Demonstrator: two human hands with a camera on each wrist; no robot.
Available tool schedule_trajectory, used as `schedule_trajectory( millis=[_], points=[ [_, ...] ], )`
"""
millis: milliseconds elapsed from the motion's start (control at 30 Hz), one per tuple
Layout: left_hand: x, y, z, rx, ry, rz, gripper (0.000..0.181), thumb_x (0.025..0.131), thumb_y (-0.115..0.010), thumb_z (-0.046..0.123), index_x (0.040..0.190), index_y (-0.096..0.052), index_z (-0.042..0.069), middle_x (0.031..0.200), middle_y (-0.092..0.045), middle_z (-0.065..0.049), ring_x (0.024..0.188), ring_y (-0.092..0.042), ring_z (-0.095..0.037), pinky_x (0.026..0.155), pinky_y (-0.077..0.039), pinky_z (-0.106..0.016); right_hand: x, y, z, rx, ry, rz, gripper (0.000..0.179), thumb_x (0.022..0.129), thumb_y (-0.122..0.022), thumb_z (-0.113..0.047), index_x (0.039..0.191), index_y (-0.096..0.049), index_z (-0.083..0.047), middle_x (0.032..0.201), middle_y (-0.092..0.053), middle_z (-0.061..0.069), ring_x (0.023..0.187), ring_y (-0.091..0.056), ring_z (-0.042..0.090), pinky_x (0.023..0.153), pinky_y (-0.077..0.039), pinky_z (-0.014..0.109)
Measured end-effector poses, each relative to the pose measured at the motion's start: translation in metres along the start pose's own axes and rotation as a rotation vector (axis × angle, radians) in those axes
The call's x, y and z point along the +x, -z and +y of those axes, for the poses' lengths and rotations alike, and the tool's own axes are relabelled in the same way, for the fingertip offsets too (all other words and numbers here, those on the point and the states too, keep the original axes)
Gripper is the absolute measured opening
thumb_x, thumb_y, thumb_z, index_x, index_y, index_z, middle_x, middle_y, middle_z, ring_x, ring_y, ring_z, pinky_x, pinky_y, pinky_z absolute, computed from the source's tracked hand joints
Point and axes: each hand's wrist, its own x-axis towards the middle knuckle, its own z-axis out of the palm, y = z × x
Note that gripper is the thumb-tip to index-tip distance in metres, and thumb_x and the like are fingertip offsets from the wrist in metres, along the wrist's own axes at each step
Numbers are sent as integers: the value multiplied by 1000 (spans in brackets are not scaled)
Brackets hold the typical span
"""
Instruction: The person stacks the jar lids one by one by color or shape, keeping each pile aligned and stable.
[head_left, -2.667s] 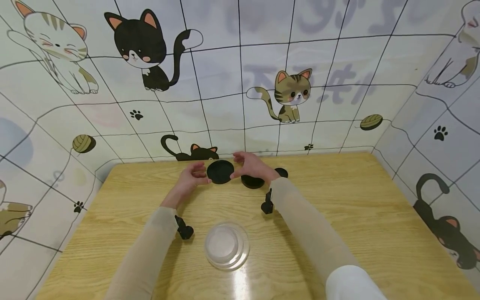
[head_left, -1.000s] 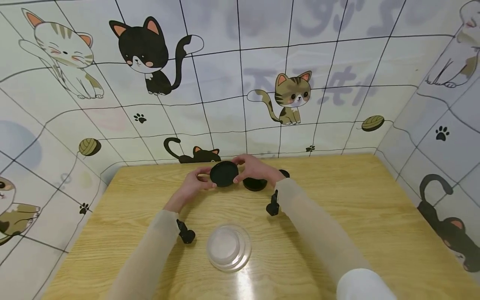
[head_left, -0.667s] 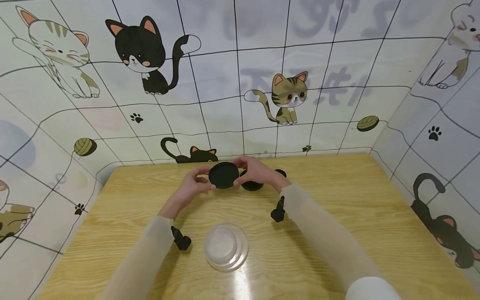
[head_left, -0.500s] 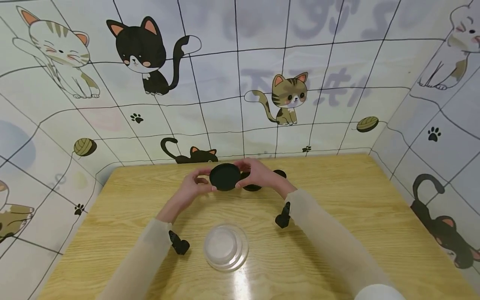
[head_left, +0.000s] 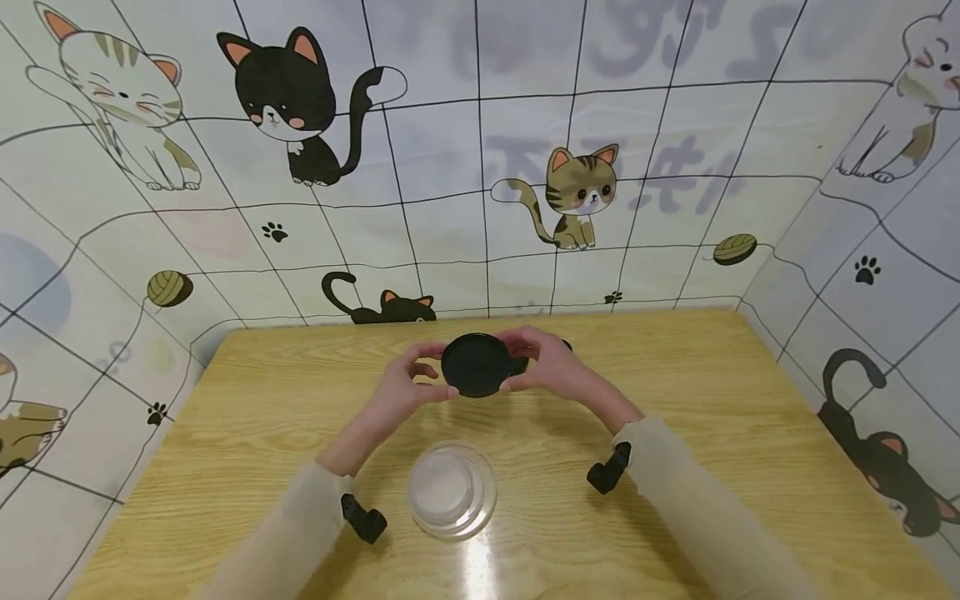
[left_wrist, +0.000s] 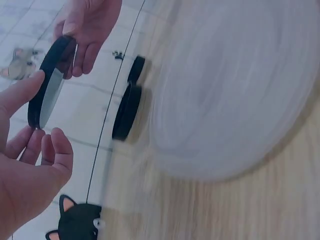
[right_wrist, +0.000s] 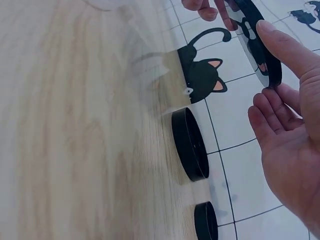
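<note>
Both hands hold one round black lid (head_left: 475,365) by opposite edges, raised above the far part of the table. My left hand (head_left: 401,385) pinches its left side between thumb and fingers; my right hand (head_left: 551,364) pinches the right side. In the right wrist view the lid (right_wrist: 263,47) has a black rim and a glossy, reflecting underside. Behind the right hand, a middle-sized black lid (right_wrist: 190,144) and a smaller one (right_wrist: 205,221) rest on the table near the wall. Nearer the body stands a clear round stack (head_left: 452,492), apparently nested containers.
The wooden table (head_left: 675,433) ends at a white wall (head_left: 442,233) printed with cats and grid lines. More printed wall (head_left: 885,317) closes off the right side. A black wrist camera (head_left: 363,518) sits at the left cuff, another camera (head_left: 609,468) at the right.
The hands have carried the black lid right and toward the body, raising it off the far edge. The right hand now covers more of the other lids. The clear stack stays put.
</note>
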Motion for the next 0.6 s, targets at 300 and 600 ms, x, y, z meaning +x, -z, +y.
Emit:
schedule_trajectory(
  millis=[300,600],
  points=[
    [-25,-36,10,-67,-9,12,67,77,-88,2,138,-59,7,128,-55,-11,104,-53,-32,76,-54,-27,-42,9,-2,-13,40,-8,74,77,-91,-6,141,-56,1,130,-60,14,118,-58,31,107,-41,61],
    [-50,-72,10,-136,-8,36,66,73,-87,-8,133,-60,0,124,-56,-16,94,-61,-26,80,-57,-25,-81,12,5,-52,74,-13,75,73,-94,-8,138,-59,0,129,-62,11,116,-60,24,105,-47,48]
  ],
)
